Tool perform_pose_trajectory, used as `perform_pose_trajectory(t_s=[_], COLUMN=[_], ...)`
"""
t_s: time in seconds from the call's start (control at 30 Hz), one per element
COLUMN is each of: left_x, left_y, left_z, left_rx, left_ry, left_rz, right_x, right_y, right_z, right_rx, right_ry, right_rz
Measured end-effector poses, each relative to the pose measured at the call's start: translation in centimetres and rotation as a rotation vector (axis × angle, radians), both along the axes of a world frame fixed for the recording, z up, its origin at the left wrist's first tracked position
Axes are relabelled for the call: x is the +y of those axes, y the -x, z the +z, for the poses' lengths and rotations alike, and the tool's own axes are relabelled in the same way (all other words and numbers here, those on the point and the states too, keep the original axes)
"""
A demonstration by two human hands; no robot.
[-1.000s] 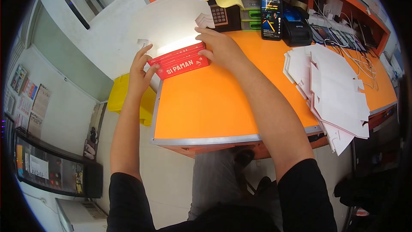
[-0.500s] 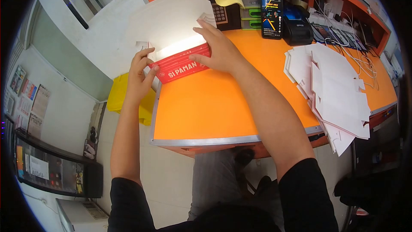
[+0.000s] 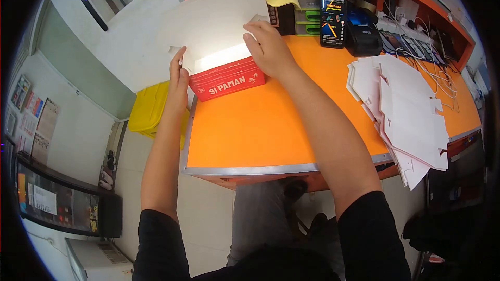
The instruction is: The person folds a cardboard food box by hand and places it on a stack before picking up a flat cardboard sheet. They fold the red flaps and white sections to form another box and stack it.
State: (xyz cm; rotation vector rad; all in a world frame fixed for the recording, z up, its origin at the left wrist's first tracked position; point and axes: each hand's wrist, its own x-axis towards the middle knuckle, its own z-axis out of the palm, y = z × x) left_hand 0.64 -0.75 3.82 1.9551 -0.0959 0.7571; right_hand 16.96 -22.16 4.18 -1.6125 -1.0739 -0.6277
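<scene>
Red cardboard boxes (image 3: pixel 229 80) lettered "SI PAMAN" stand nested together at the back left of the orange table (image 3: pixel 250 135), their white insides and tall lids facing up. My left hand (image 3: pixel 178 76) is pressed along the left side of the boxes, fingers close together. Against the right side rests my right hand (image 3: pixel 269 49), its fingers bent over the side edge near the lid. Both hands hold the stack between them. Flat white cardboard sheets (image 3: pixel 406 104) lie in a pile on the table's right side.
A phone (image 3: pixel 332 22) stands upright before green-edged drawers (image 3: pixel 306 15). Beside it is a black device (image 3: pixel 362 39). Cables (image 3: pixel 440 75) trail at the back right. A yellow bin (image 3: pixel 148 109) stands on the floor left of the table.
My left hand's fingers have straightened and moved flat against the boxes' side. My right hand has shifted off the front face to the right side. The front face is more fully visible.
</scene>
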Motion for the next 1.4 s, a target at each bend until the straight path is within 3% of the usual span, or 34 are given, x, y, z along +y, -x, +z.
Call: perform_pose_trajectory(t_s=[0.33, 0.43, 0.7, 0.9, 1.17, 1.27, 1.4], left_x=[1.7, 1.8, 0.9, 0.9, 1.9, 2.1, -0.3], left_y=[-1.1, -1.2, -1.3, -2.5, -2.8, -3.2, -2.9], left_z=[0.1, 0.2, 1.4, 0.2, 0.4, 0.0, -0.6], left_rx=[0.039, 0.11, 0.181, 0.149, 0.187, 0.162, 0.0], left_ry=[-0.137, 0.019, 0.099, 0.276, 0.332, 0.354, 0.515], left_rz=[0.1, 0.11, 0.171, 0.159, 0.08, 0.121, -0.004], right_x=[0.3, 0.5, 0.4, 1.3, 1.0, 1.0, 0.9], right_y=[0.7, 0.3, 0.5, 0.5, 0.2, 0.1, 0.6], right_z=[1.4, 1.2, 1.2, -1.4, -0.6, -1.2, -1.4], right_rx=[0.11, 0.132, 0.131, 0.222, 0.291, 0.288, 0.291], right_ry=[0.166, 0.175, 0.24, -0.066, 0.014, 0.003, -0.007], right_rz=[-0.119, -0.109, -0.154, -0.034, -0.042, -0.021, -0.024])
